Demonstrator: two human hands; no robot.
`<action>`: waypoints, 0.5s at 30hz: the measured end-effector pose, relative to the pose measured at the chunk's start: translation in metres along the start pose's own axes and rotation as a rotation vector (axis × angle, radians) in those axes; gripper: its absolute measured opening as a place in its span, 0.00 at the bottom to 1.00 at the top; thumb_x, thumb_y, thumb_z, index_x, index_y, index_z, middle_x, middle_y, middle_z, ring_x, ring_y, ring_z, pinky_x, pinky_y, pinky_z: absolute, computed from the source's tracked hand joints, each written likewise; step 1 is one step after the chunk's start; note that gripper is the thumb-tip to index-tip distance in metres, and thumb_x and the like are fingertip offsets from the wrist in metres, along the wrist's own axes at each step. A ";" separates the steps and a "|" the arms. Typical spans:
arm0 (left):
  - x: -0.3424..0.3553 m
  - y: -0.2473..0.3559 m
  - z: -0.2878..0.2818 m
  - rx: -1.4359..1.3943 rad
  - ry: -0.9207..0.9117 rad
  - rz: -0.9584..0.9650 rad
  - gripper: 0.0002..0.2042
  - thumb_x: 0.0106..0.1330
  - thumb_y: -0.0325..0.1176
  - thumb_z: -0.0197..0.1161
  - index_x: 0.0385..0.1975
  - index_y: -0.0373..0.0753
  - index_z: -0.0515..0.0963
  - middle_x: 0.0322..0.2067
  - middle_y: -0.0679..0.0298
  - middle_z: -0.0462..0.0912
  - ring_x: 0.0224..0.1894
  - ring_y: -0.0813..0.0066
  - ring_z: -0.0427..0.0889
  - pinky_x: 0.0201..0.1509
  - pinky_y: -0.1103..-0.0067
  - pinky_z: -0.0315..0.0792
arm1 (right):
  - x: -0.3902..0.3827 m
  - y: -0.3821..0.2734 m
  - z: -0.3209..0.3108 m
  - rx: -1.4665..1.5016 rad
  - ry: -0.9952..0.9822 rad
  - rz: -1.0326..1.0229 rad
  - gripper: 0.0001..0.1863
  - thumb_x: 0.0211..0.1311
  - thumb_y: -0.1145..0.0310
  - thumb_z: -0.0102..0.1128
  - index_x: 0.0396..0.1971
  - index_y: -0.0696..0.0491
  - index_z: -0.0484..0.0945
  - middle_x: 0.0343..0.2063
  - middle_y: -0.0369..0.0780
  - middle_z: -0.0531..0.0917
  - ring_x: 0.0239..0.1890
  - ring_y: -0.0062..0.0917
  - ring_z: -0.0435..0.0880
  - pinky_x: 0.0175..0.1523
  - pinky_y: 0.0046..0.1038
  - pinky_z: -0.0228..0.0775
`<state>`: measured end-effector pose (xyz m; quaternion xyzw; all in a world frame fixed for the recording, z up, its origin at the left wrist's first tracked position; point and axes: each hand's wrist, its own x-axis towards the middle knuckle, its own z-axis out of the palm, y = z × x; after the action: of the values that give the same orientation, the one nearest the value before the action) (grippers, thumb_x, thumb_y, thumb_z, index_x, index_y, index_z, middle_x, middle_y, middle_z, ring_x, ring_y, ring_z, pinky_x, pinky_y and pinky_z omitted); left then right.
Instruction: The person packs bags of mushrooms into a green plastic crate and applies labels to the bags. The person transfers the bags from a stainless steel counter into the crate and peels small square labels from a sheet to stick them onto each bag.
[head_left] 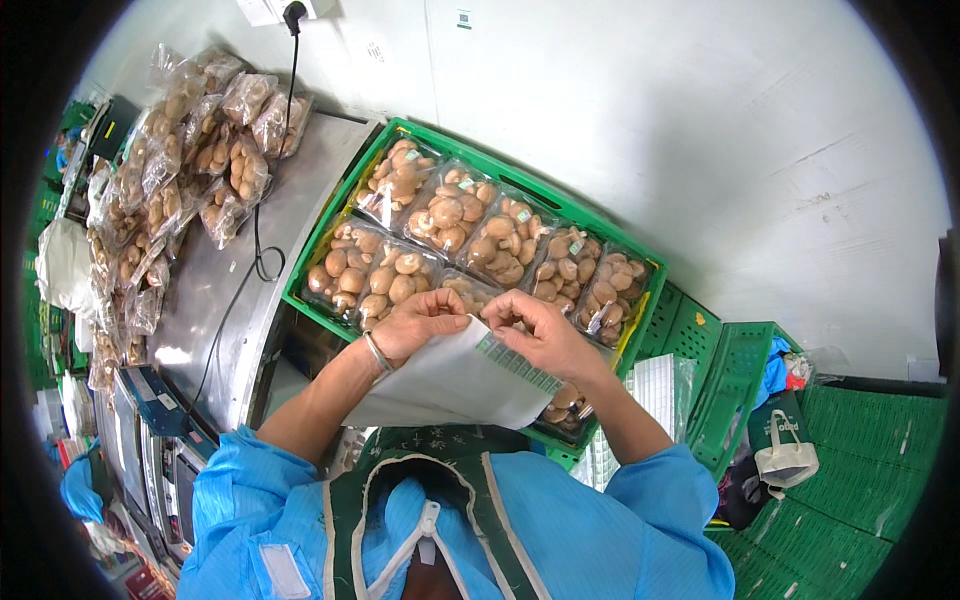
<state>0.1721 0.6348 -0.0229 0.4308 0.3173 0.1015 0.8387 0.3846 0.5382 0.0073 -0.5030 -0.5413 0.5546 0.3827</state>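
Observation:
Between my hands is a white label sheet (440, 375) with a row of small green-and-white stickers along one edge. My left hand (425, 325) is closed, its fingertips pinching the sheet's upper edge. My right hand (545, 338) is closed too, thumb and fingers pinched at the sheet's upper corner beside the stickers; whether a loose sticker is in them is too small to tell. Under and beyond the sheet stands a green crate (625, 258) of clear-wrapped mushroom packs (450, 212). Some packs carry a small sticker. The sheet and my hands hide the crate's near part.
Left of the crate, a metal table (215, 300) bears a heap of bagged mushrooms (165, 190), with a black cable (258, 225) across it. A white wall (640, 100) rises behind. Stacked green crates (850, 470) and a pale bag (787, 462) are at the right.

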 end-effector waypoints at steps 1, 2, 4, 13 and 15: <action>0.002 0.001 0.002 0.006 -0.005 -0.012 0.04 0.62 0.29 0.64 0.33 0.41 0.75 0.31 0.74 0.77 0.34 0.86 0.73 0.40 0.87 0.68 | -0.003 0.001 0.003 -0.037 0.044 -0.055 0.12 0.59 0.78 0.55 0.44 0.58 0.74 0.37 0.39 0.78 0.40 0.21 0.78 0.46 0.23 0.71; 0.005 0.001 0.005 -0.021 -0.026 -0.040 0.04 0.62 0.29 0.63 0.33 0.41 0.75 0.31 0.74 0.76 0.34 0.86 0.73 0.40 0.87 0.68 | -0.006 0.002 0.005 -0.075 0.088 -0.110 0.11 0.58 0.78 0.55 0.42 0.57 0.75 0.35 0.39 0.79 0.38 0.22 0.78 0.44 0.24 0.71; 0.009 0.001 0.010 -0.074 -0.065 -0.101 0.04 0.62 0.30 0.63 0.33 0.41 0.75 0.31 0.74 0.76 0.34 0.86 0.72 0.40 0.87 0.68 | -0.014 0.006 0.005 -0.182 0.144 -0.197 0.10 0.58 0.78 0.55 0.40 0.57 0.75 0.33 0.39 0.78 0.35 0.25 0.79 0.41 0.25 0.71; 0.039 -0.015 0.025 0.032 -0.139 -0.137 0.08 0.63 0.33 0.63 0.38 0.39 0.75 0.32 0.74 0.76 0.32 0.87 0.72 0.36 0.88 0.67 | -0.047 0.009 -0.006 -0.191 0.236 -0.088 0.10 0.56 0.80 0.57 0.39 0.57 0.75 0.33 0.38 0.77 0.35 0.24 0.78 0.40 0.23 0.70; 0.040 -0.008 0.038 0.072 -0.174 -0.142 0.09 0.64 0.33 0.63 0.40 0.39 0.77 0.32 0.74 0.78 0.32 0.88 0.73 0.35 0.88 0.68 | -0.049 0.010 -0.008 -0.212 0.248 -0.068 0.11 0.56 0.80 0.58 0.39 0.56 0.75 0.32 0.39 0.76 0.34 0.25 0.78 0.39 0.23 0.70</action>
<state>0.2255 0.6229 -0.0306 0.4443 0.2766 -0.0072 0.8521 0.4033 0.4909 0.0052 -0.5866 -0.5622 0.4146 0.4098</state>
